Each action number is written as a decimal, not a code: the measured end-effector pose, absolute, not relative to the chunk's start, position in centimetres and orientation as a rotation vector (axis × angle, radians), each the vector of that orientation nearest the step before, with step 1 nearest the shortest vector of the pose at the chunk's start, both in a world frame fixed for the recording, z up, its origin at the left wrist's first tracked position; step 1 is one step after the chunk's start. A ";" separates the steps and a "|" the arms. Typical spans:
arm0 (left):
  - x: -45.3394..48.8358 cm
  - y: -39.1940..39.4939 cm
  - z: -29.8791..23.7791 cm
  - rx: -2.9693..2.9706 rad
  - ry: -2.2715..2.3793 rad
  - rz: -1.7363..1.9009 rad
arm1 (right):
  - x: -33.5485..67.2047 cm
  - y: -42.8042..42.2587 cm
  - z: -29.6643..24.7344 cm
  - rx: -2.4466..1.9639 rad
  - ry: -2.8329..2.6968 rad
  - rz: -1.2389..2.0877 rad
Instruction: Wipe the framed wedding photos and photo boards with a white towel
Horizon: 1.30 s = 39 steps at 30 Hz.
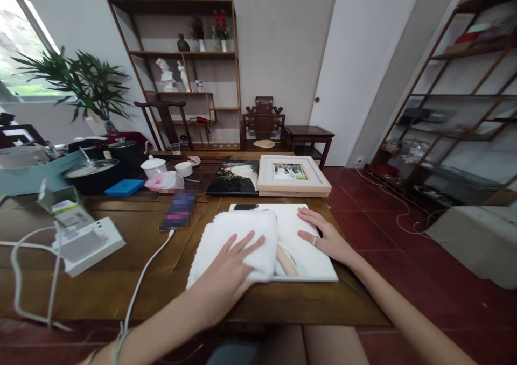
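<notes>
My left hand lies flat with fingers spread on a white folded towel, which covers the left part of a flat white picture panel on the wooden table. My right hand, a ring on one finger, rests open with fingers stretched on the panel's right edge. Beyond the panel lie a dark photo print and a light wooden picture frame.
A blurred phone with a white cable lies left of the towel. A white power strip, a blue box, pots, cups and a pink bag crowd the table's left. Shelves, chairs and a plant stand behind; red tiled floor lies right.
</notes>
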State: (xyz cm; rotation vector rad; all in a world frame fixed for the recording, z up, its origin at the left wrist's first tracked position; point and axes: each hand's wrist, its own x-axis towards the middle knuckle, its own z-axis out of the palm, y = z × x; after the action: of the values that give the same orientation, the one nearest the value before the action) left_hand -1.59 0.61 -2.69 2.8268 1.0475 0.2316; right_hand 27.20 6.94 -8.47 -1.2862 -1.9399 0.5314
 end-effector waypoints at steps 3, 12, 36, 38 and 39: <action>-1.9 -2.0 -4.2 2.925 0.915 0.252 | 27.2 6.9 -8.5 -1.278 -1.934 0.523; -1.6 3.8 -2.1 2.877 1.094 0.042 | 27.2 6.8 -8.4 -1.272 -1.936 0.526; 3.7 3.0 -2.1 3.163 0.878 -0.033 | 27.1 6.9 -8.5 -1.245 -1.931 0.495; 4.2 5.7 -2.0 3.121 0.981 0.019 | 27.1 6.9 -8.5 -1.245 -1.931 0.497; 4.4 6.9 -2.0 3.102 1.030 0.056 | 27.1 6.9 -8.5 -1.243 -1.932 0.500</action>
State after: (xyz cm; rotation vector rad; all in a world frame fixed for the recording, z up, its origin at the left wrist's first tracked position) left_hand 4.37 6.88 -2.03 3.1023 1.0297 0.0558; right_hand 27.12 6.92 -8.53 -1.2434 -1.9319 0.5001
